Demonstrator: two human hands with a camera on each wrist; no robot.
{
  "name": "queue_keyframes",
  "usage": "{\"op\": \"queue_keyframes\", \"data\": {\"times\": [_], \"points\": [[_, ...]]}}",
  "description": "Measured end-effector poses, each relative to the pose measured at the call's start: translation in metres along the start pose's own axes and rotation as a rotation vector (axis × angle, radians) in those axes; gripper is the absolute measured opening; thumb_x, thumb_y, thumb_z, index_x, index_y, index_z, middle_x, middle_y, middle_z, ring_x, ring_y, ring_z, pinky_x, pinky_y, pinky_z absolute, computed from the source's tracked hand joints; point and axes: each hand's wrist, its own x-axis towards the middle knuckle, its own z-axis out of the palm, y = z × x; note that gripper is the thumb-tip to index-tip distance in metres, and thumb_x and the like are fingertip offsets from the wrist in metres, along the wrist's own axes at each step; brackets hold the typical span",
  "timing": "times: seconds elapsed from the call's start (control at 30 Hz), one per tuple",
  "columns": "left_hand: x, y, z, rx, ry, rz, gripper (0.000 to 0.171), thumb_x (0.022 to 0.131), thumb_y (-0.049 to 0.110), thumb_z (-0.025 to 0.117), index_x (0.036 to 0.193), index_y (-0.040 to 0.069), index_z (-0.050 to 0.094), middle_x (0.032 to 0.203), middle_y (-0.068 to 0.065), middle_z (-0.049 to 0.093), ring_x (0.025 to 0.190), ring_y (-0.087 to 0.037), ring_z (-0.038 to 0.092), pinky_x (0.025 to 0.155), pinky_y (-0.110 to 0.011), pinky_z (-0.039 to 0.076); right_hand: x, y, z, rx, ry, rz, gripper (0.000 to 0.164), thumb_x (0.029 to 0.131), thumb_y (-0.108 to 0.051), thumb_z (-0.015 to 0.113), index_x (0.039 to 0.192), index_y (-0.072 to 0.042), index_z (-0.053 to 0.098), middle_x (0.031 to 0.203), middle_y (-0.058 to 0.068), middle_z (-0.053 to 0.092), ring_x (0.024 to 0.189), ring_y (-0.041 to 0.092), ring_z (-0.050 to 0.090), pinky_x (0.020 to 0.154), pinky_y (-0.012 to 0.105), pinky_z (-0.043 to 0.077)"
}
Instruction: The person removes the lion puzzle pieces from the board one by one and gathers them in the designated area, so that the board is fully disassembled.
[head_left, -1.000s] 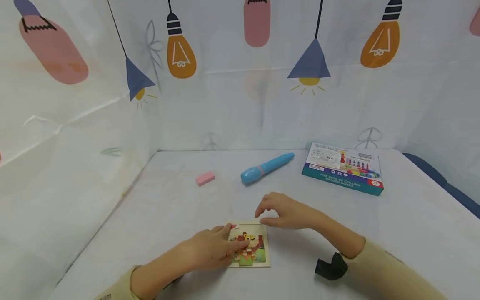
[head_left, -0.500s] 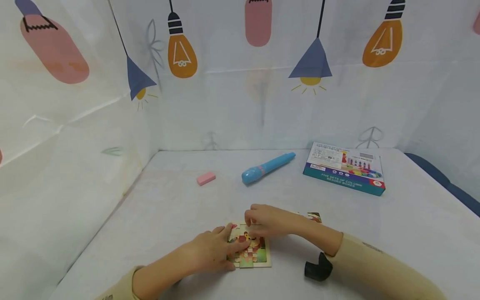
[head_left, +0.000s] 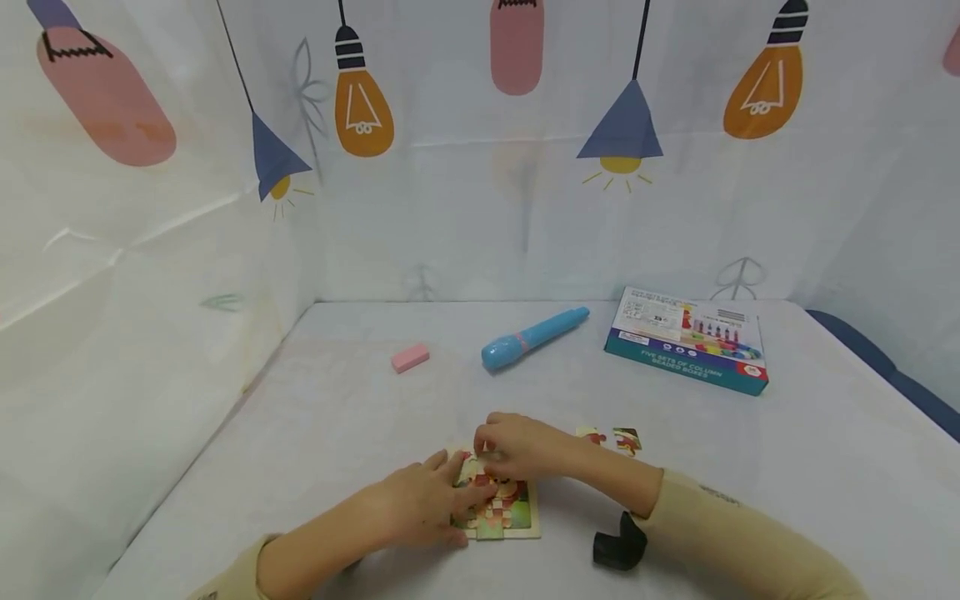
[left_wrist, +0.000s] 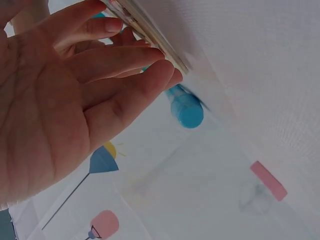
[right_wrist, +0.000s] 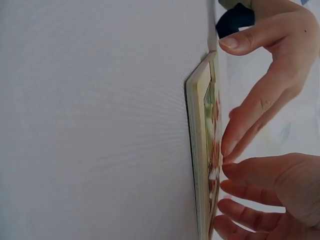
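Observation:
A small jigsaw puzzle in a pale wooden frame (head_left: 534,508) lies flat on the white table. My left hand (head_left: 431,506) rests on its left side, fingers outstretched and spread over the pieces; its palm fills much of the left wrist view. Over the puzzle's upper part, my right hand (head_left: 521,446) bends its fingers down onto the board. In the right wrist view, the thumb and fingertips of that right hand (right_wrist: 290,190) touch the puzzle (right_wrist: 200,125) close to the left fingertips. Whether a piece is pinched there is hidden.
Two loose puzzle pieces, one left (head_left: 591,436) and one right (head_left: 627,440), lie just beyond my right forearm. Farther back are a pink block (head_left: 410,358), a blue toy microphone (head_left: 534,337) and a flat boxed set (head_left: 686,340). A printed curtain hangs behind the table.
My right hand has moved left and down from beyond the frame's top right corner onto the puzzle, uncovering the two loose pieces. The left hand has stayed nearly in place.

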Motion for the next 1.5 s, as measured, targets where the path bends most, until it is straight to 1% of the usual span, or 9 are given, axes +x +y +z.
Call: {"op": "queue_keyframes", "data": {"times": [0.23, 0.37, 0.47, 0.6, 0.77, 0.97, 1.13, 1.33, 1.5], "points": [[-0.008, 0.002, 0.002, 0.028, 0.016, 0.053, 0.057, 0.082, 0.054, 0.053, 0.136, 0.047, 0.035, 0.142, -0.016, 0.034, 0.122, -0.041, 0.039, 0.081, -0.044, 0.048, 0.001, -0.006, 0.005, -0.020, 0.036, 0.025, 0.010, 0.083, -0.020, 0.066, 0.090, -0.013, 0.065, 0.084, -0.006, 0.052, 0.072, 0.005, 0.046, 0.067, 0.019, 0.044], [-0.015, 0.005, 0.001, 0.075, 0.058, 0.126, 0.055, 0.081, 0.055, 0.053, 0.134, 0.049, 0.038, 0.140, -0.016, 0.036, 0.121, -0.040, 0.040, 0.074, -0.038, 0.050, 0.002, -0.013, 0.007, -0.032, 0.042, 0.074, 0.017, 0.082, -0.025, 0.068, 0.093, -0.012, 0.066, 0.085, -0.006, 0.053, 0.074, 0.006, 0.048, 0.070, 0.021, 0.045], [-0.018, 0.008, 0.000, 0.074, 0.065, 0.146, 0.054, 0.079, 0.055, 0.057, 0.131, 0.049, 0.042, 0.140, -0.017, 0.036, 0.121, -0.040, 0.041, 0.073, -0.037, 0.049, 0.002, -0.016, 0.009, -0.054, 0.034, 0.116, 0.025, 0.081, -0.031, 0.069, 0.097, -0.013, 0.065, 0.087, -0.006, 0.052, 0.075, 0.006, 0.048, 0.071, 0.021, 0.046], [-0.019, 0.010, 0.000, 0.003, 0.032, 0.119, 0.054, 0.077, 0.053, 0.060, 0.129, 0.050, 0.045, 0.141, -0.020, 0.033, 0.122, -0.044, 0.037, 0.076, -0.043, 0.049, 0.002, -0.017, 0.010, -0.067, 0.027, 0.134, 0.033, 0.078, -0.039, 0.071, 0.098, -0.014, 0.063, 0.088, -0.005, 0.050, 0.073, 0.007, 0.046, 0.068, 0.021, 0.045], [-0.016, 0.009, 0.000, 0.006, 0.028, 0.103, 0.053, 0.080, 0.049, 0.059, 0.131, 0.049, 0.042, 0.141, -0.022, 0.032, 0.121, -0.046, 0.038, 0.076, -0.044, 0.049, 0.002, -0.019, 0.010, -0.052, 0.037, 0.131, 0.043, 0.073, -0.046, 0.073, 0.098, -0.013, 0.062, 0.088, -0.005, 0.049, 0.072, 0.006, 0.045, 0.065, 0.020, 0.043], [-0.015, 0.003, -0.006, -0.058, -0.011, 0.120, 0.055, 0.084, 0.038, 0.062, 0.133, 0.050, 0.038, 0.144, -0.015, 0.030, 0.122, -0.043, 0.039, 0.080, -0.043, 0.048, -0.001, -0.019, 0.011, -0.016, 0.059, 0.121, 0.043, 0.073, -0.044, 0.074, 0.097, -0.010, 0.061, 0.088, -0.004, 0.048, 0.072, 0.007, 0.044, 0.064, 0.018, 0.042], [-0.021, -0.004, -0.016, -0.159, -0.046, 0.053, 0.062, 0.083, 0.039, 0.064, 0.133, 0.055, 0.032, 0.145, -0.012, 0.030, 0.125, -0.035, 0.038, 0.081, -0.042, 0.046, -0.002, -0.019, 0.013, 0.000, 0.090, 0.101, 0.040, 0.074, -0.036, 0.075, 0.097, -0.007, 0.060, 0.089, -0.003, 0.048, 0.073, 0.006, 0.043, 0.066, 0.018, 0.042], [-0.021, -0.010, -0.021, -0.193, -0.103, -0.035, 0.049, 0.081, 0.043, 0.064, 0.128, 0.044, 0.049, 0.136, -0.017, 0.043, 0.124, -0.026, 0.042, 0.089, -0.043, 0.043, -0.004, -0.021, 0.016, -0.013, 0.116, 0.129, 0.040, 0.075, -0.036, 0.075, 0.097, -0.006, 0.061, 0.087, -0.002, 0.047, 0.074, 0.008, 0.042, 0.066, 0.019, 0.042], [-0.019, -0.011, -0.020, -0.226, -0.120, -0.049, 0.051, 0.081, 0.045, 0.062, 0.130, 0.039, 0.050, 0.138, -0.013, 0.042, 0.124, -0.024, 0.042, 0.091, -0.044, 0.041, -0.007, -0.023, 0.019, 0.008, 0.149, 0.137, 0.037, 0.075, -0.033, 0.075, 0.096, -0.005, 0.060, 0.083, -0.004, 0.046, 0.074, 0.009, 0.041, 0.064, 0.019, 0.040]]}}
